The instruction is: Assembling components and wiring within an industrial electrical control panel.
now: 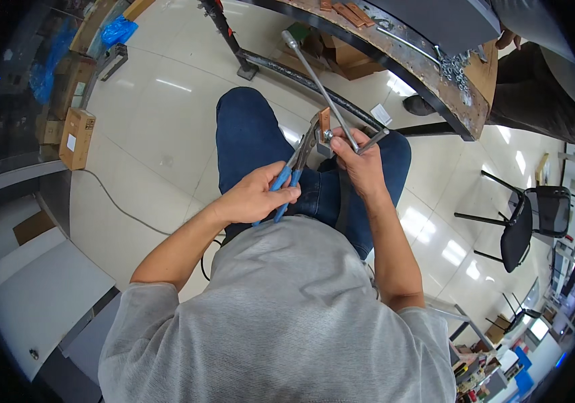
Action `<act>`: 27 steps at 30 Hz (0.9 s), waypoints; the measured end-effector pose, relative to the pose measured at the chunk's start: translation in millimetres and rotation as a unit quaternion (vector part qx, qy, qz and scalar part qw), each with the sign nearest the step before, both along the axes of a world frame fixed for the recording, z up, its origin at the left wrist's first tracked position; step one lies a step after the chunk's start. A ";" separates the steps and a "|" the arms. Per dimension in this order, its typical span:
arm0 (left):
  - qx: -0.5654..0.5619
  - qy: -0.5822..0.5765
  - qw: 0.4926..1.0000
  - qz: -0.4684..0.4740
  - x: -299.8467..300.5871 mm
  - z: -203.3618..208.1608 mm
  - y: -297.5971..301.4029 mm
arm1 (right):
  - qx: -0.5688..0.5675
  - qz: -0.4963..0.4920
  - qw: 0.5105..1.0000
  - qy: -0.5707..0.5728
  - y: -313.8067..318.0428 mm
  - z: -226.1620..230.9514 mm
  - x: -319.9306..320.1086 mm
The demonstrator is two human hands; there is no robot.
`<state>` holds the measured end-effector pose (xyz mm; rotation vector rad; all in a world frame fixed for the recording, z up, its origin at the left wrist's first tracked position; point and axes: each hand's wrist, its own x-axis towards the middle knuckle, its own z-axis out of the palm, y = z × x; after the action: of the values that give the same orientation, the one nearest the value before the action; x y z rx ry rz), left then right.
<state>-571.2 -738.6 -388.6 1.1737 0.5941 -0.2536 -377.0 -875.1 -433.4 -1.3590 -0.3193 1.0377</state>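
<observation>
My left hand (258, 193) is closed around the blue handles of a pair of pliers (289, 176), held over my lap. The plier jaws grip a small copper plate (325, 119) with a grey metal block (325, 147) beside it. My right hand (360, 161) is closed on a long-armed metal socket wrench (321, 87), whose long arm slants up and left past the copper plate. Its short arm sticks out to the right of my fingers. By my right fingertips a shiny bolt (328, 135) sits at the block; whether the fingers touch it I cannot tell.
A worn workbench (412, 74) ahead carries copper plates (353, 15), a metal rod and a heap of small chain-like metal parts (455, 69). Another person's leg (536, 94) is at its right end. A black chair (519, 225) stands right; a cardboard box (77, 139) sits left.
</observation>
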 end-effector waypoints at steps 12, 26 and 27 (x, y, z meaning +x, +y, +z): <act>0.256 -0.009 0.966 -0.043 -12.1 -11.2 -33.8 | 0.026 0.034 0.994 0.096 -26.1 -28.8 -3.1; 0.286 0.108 0.950 -0.056 -1.6 -17.4 -43.6 | 0.043 -0.019 0.988 0.147 -14.6 -32.4 -25.7; 0.287 0.108 0.950 -0.057 -3.4 -22.6 -43.9 | 0.037 -0.019 0.990 0.135 -15.4 -33.5 -25.8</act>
<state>-574.6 -782.5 -411.2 1.7617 0.8249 -0.3213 -402.8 -890.5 -466.9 -1.1381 -0.1292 1.1512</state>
